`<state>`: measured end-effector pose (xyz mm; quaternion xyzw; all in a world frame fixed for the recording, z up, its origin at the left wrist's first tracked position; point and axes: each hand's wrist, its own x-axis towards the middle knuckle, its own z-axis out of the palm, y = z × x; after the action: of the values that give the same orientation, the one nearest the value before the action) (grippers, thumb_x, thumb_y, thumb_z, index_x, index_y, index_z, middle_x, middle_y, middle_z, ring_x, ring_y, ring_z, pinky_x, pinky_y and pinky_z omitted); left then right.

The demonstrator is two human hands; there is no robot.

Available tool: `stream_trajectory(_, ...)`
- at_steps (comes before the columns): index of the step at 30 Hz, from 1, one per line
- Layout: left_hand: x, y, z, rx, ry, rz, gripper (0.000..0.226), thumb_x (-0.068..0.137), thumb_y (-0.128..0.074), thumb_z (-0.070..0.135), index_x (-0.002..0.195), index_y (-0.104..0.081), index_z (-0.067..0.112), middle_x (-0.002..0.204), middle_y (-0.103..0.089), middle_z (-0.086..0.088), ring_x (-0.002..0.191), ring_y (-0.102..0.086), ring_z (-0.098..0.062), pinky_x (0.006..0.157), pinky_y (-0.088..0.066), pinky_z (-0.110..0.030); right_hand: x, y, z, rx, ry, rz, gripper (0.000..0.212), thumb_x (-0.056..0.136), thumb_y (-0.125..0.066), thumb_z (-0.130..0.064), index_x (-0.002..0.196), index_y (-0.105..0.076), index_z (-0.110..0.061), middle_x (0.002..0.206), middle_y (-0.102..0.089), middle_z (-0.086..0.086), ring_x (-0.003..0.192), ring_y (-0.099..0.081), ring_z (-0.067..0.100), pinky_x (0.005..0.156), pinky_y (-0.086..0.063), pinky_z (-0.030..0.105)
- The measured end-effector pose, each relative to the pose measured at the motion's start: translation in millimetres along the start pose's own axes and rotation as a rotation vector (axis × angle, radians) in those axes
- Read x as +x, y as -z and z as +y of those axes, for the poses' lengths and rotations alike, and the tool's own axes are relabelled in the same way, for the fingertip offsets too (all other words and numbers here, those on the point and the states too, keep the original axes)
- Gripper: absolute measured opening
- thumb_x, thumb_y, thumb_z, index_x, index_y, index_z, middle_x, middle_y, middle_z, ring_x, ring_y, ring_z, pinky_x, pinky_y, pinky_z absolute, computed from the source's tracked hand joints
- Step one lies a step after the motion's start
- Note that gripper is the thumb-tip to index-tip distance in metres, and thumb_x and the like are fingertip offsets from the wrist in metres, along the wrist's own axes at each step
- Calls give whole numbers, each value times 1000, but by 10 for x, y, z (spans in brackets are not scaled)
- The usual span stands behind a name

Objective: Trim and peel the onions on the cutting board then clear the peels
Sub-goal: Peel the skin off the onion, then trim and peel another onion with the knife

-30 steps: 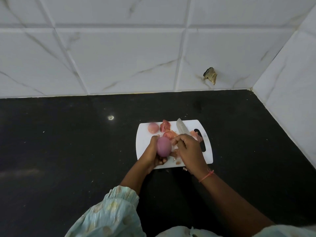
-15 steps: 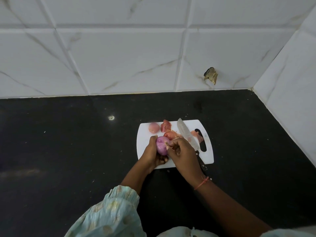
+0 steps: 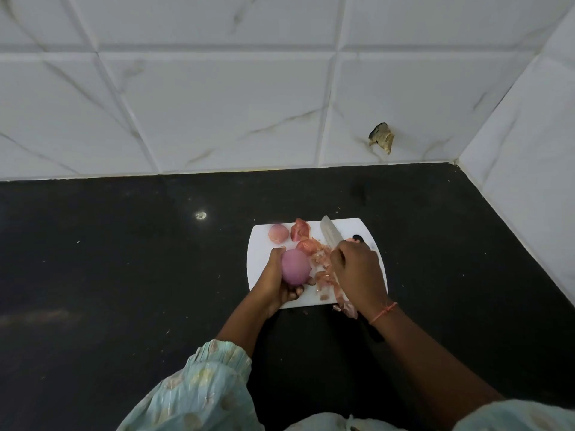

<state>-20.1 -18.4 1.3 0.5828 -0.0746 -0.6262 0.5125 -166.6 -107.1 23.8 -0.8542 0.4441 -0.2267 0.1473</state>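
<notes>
Since half second ago: right hand (image 3: 357, 269) drawn away from peeled onion (image 3: 295, 266), now lowered onto peels (image 3: 323, 269) beside it; fingers curled, hold on knife (image 3: 331, 236) handle hidden. Blade pointed away, slightly leftward, over cutting board (image 3: 258, 259). Onion cupped by left hand (image 3: 273, 281), fingers wrapped round it, long axis roughly toward wall, above board's near-left part.

A home kitchen: a black stone counter (image 3: 124, 275) runs into a corner of white marble-look wall tiles (image 3: 217, 104) (one chipped), with a cutting board (image 3: 258, 259) near.
</notes>
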Motion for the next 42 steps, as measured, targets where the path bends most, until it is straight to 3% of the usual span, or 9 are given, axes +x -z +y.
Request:
stream_trajectory(6,-1,3,23,-47,10,-31,65,102,-27,54,111,-65,2,86,-74,-19,46,-48,-16,44,-37,-23,-82,28,-54,313,21,17,19,85,-57,4,88,-60,-14,88,-56,-11,83,-55,4,73,-43,14)
stream_trajectory(10,-43,16,25,-87,0,-74,57,102,-30,52,97,-65,7,81,-67,-16,53,-52,-18,47,-42,-24,-207,-104,-216,419,227,-227,23,95,-58,-19,117,-67,-21,121,-58,-9,119,-49,4,98,-42,18)
stream_trajectory(14,-71,60,14,-140,-20,-90,64,102,-33,58,106,-66,4,78,-67,-16,48,-51,-15,45,-43,-23,-118,-118,-137,450,64,-67,6,85,-73,-12,87,-72,-18,91,-64,-10,87,-62,5,76,-55,33)
stream_trajectory(17,-116,134,25,-173,-52,-82,53,102,-43,50,116,-62,3,99,-73,-17,59,-55,-14,52,-49,-22,-45,-25,-23,394,-31,37,16,86,-65,-1,90,-65,-17,84,-63,-7,80,-61,6,73,-53,27)
stream_trajectory(21,-198,292,68,63,-251,131,33,99,-56,33,127,-59,16,118,-72,-8,91,-63,-16,76,-52,-29,-45,9,169,259,-70,47,27,76,-62,11,84,-64,-14,93,-59,-5,85,-58,13,71,-47,18)
stream_trajectory(25,-185,516,129,574,-478,432,55,66,-61,72,106,-64,35,112,-55,7,111,-55,-19,94,-51,-39,-68,12,247,276,-164,64,21,77,-64,8,83,-67,-11,89,-55,-6,77,-57,11,66,-39,8)
stream_trajectory(31,-70,556,25,749,-441,425,59,72,-69,71,120,-59,37,118,-59,8,115,-51,-18,98,-49,-41,-97,-47,258,191,-192,-136,23,82,-73,-16,101,-61,-17,107,-49,0,95,-55,21,78,-48,28)
stream_trajectory(38,-92,593,37,839,-472,544,43,95,-64,42,130,-62,18,124,-51,-3,118,-42,-20,92,-32,-29,-139,68,302,21,-292,-350,74,80,-75,-20,141,-35,-13,123,-50,12,109,-56,29,92,-51,42)
stream_trajectory(42,-56,459,180,967,-543,586,49,89,-70,42,134,-59,25,138,-49,-3,127,-42,-23,96,-36,-33,-124,128,285,-30,-275,-422,40,88,-65,-13,124,-46,-12,118,-58,9,102,-61,24,81,-50,32)
